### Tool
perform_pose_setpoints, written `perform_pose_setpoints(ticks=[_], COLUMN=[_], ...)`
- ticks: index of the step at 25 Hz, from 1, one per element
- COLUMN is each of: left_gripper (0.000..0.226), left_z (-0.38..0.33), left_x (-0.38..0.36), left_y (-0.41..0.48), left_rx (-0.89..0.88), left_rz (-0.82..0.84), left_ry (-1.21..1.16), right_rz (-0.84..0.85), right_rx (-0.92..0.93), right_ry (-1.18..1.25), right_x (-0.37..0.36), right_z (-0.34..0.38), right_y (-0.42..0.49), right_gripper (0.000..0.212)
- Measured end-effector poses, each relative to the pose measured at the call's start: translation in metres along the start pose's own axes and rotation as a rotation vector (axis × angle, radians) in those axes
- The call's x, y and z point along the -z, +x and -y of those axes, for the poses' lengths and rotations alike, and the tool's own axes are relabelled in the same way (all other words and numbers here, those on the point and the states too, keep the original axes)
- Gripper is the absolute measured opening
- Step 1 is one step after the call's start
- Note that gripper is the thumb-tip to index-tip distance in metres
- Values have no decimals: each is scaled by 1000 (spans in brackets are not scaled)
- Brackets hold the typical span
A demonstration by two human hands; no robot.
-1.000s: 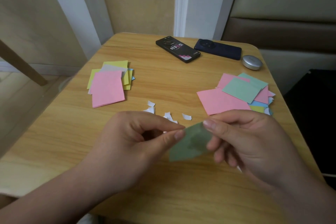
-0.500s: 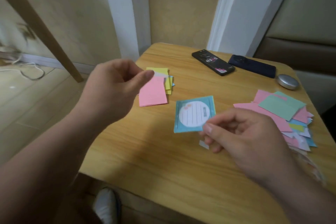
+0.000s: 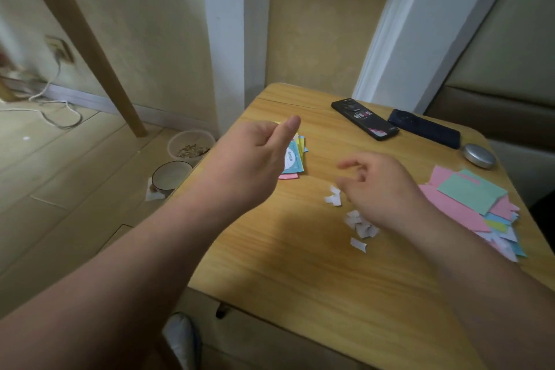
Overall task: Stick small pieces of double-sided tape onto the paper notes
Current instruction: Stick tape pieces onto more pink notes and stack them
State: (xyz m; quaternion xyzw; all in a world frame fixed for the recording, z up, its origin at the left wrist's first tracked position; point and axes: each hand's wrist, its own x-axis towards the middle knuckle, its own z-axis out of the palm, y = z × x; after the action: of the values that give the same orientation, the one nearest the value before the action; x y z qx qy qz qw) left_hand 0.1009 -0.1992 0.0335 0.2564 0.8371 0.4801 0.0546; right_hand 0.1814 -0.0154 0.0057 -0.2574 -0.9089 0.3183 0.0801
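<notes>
My left hand (image 3: 255,159) hovers over the left stack of notes (image 3: 295,174), fingers curled in and thumb stuck out, with nothing visible in it. A blue note with a white circle (image 3: 293,159) lies face up on top of that stack, half hidden by the hand. My right hand (image 3: 384,186) hangs blurred, fingers loosely apart and holding nothing, just above several small white tape pieces (image 3: 360,225) scattered mid-table. A second pile of notes (image 3: 471,195), green over pink, lies at the right edge.
Two dark phones (image 3: 365,123) (image 3: 425,129) and a silver round case (image 3: 479,155) sit at the back of the wooden table (image 3: 300,279). On the floor to the left stand two bowls (image 3: 171,176) (image 3: 191,146), a slanted wooden leg (image 3: 90,48) and a cable.
The blue note left my right hand and now lies on the left stack. My right hand came back over the tape pieces. My left hand moved over the left stack. The view turned left.
</notes>
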Motion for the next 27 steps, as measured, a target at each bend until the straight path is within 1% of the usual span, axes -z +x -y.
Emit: perform_pose_setpoints(ticks=[2,3,4,6,7,8,9,12,14,16,18,20,22,24,26,27], left_gripper=[32,18,13,16,19,25,30,35,36,47,62,69,65,55,47,41], left_z=[2,2,1,-4,-7,-9,-9,0,7,10,7,3,0,-3,-4,-4], left_x=[-6,-9,-13,-18,-18,-20,-23,-49,-72,-93,-108,-118,-120,-115,-107,-103], left_y=[0,-2,-3,-6,-8,-8,-8,4,15,22,22,22,21,21,21,20], left_rx=[-19,-38,-60,-83,-87,-85,-63,122,269,359,410,422,404,361,334,324], left_rz=[87,140,181,203,186,168,157,163,185,203,232,239,180,51,-37,-40], left_ry=[67,89,106,134,137,126,80,-301,-437,-541,-692,-804,-836,-783,-740,-735], right_rz=[-5,44,139,439,541,547,476,161,40,-23,-61,-70,-61,-9,41,50], right_rx=[8,12,2,-59,-80,-96,-114,-153,-107,-84,-120,-180,-246,-272,-216,-168], right_ry=[-67,-90,-55,180,300,378,437,589,566,504,443,409,417,383,249,210], right_x=[22,32,37,34,28,20,14,10,17,30,41,46,44,36,28,24], right_z=[-17,-23,-27,-31,-33,-37,-42,-52,-53,-57,-64,-71,-74,-69,-59,-52], right_y=[-21,-33,-46,-69,-75,-74,-69,-39,-27,-25,-25,-27,-27,-21,-12,-8], right_gripper=[5,3,5,9,10,10,12,15,15,17,17,14,12,13,18,20])
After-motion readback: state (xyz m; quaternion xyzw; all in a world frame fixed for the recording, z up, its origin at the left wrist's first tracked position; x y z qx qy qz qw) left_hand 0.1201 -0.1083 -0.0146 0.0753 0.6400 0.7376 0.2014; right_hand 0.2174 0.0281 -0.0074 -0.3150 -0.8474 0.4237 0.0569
